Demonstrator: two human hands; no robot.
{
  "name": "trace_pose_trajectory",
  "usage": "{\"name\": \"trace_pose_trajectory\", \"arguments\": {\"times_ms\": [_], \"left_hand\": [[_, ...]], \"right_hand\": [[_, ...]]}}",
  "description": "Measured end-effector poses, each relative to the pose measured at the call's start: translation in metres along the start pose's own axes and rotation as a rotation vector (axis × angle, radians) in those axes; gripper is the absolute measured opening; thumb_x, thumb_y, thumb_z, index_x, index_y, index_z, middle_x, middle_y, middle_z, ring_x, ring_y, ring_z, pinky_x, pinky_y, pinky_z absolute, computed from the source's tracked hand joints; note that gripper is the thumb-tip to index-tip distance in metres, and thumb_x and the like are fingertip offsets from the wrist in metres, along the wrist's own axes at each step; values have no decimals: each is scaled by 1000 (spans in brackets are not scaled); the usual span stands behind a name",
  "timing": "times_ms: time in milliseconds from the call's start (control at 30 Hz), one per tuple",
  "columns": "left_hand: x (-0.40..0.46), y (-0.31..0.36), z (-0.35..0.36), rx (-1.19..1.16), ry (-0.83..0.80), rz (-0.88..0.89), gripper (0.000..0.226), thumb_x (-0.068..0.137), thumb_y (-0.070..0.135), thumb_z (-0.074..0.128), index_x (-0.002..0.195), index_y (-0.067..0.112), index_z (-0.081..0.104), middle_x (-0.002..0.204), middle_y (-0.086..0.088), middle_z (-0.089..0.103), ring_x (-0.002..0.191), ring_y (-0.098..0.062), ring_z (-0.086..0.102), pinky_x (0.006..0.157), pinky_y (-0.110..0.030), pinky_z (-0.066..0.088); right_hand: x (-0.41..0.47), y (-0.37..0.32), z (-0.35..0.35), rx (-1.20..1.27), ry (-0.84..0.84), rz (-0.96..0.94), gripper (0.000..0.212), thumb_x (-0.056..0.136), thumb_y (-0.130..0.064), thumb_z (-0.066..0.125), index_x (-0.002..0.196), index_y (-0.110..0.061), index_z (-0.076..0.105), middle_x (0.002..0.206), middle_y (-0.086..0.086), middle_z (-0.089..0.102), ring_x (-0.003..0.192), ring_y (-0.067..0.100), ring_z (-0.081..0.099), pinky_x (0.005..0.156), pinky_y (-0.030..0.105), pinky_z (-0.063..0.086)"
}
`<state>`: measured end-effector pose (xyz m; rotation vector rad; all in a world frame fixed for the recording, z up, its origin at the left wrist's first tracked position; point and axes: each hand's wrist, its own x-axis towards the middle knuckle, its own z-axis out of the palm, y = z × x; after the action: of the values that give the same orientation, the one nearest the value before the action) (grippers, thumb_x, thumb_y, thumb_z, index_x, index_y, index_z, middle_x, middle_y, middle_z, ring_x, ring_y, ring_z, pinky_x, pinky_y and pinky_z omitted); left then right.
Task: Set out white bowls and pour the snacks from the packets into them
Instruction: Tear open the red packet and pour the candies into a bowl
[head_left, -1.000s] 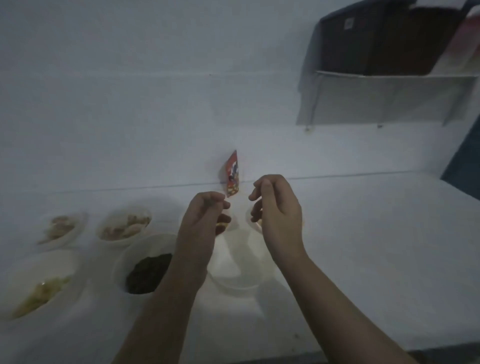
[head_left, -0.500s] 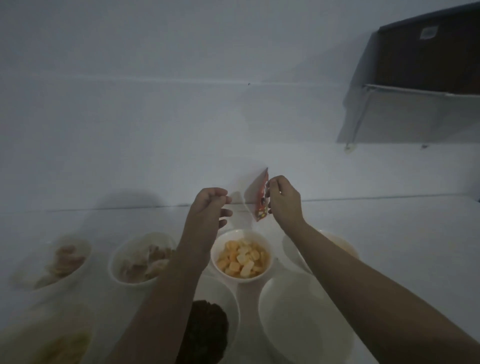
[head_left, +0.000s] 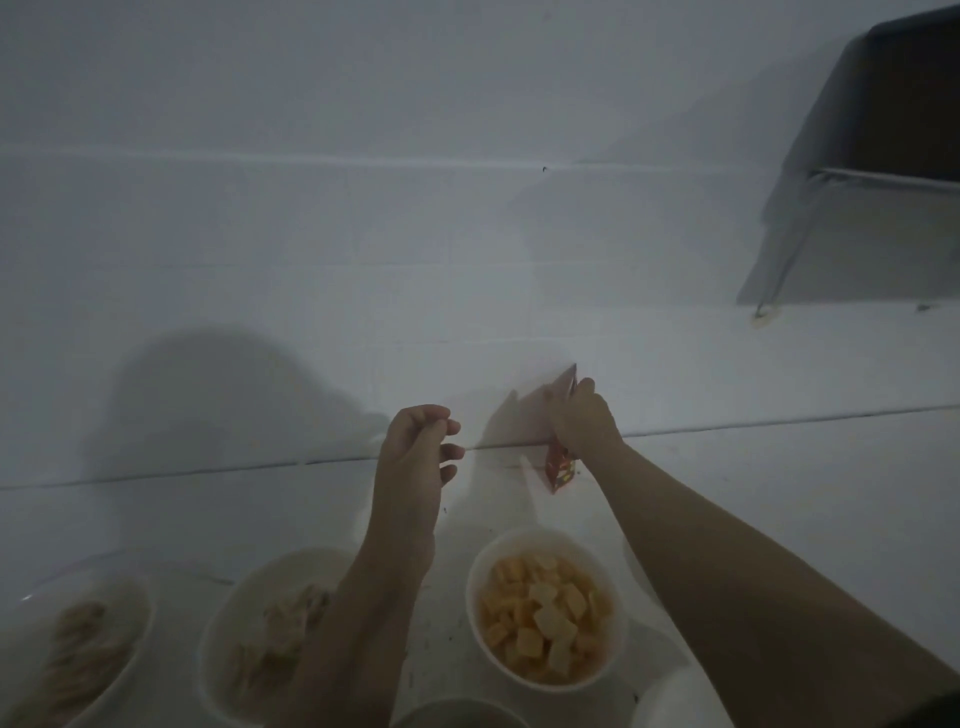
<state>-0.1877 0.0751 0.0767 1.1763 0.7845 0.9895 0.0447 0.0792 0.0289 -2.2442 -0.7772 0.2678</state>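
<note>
Right hand (head_left: 584, 421) pinches the red packet (head_left: 560, 467) by its top, back by the wall beyond the bowl of orange snacks (head_left: 543, 608); left hand (head_left: 415, 452) loosely curled, seemingly empty; risk: released upright, the light packet may topple.

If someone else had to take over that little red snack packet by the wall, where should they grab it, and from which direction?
Probably the packet's lower end, coming in from the left. The right hand already pinches its upper part, and that forearm blocks the right side. The bottom hangs free above the counter, flat enough to pinch between thumb and fingers. The left hand is nearest.
</note>
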Motion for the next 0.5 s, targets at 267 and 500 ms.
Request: {"name": "trace_pose_trajectory", "arguments": {"times_ms": [267, 500], "left_hand": [[9, -15, 7, 19, -23, -41, 17, 97, 9, 46, 93, 19, 60, 89, 4, 63, 75, -13, 58, 73, -28, 46], [-6, -12, 16, 14, -63, -50, 17, 96, 10, 48, 92, 20, 60, 87, 6, 64, 71, -10, 58, 70, -25, 46]], "right_hand": [[8, 12, 6, -146, 38, 17, 32, 97, -21, 36, 113, -4, 58, 108, 17, 63, 100, 34, 62, 82, 39, 51], [-13, 21, 2, -115, 200, -70, 33, 103, -27, 31, 83, -10, 52, 83, 7, 57, 85, 31, 63, 71, 36, 48]]}}
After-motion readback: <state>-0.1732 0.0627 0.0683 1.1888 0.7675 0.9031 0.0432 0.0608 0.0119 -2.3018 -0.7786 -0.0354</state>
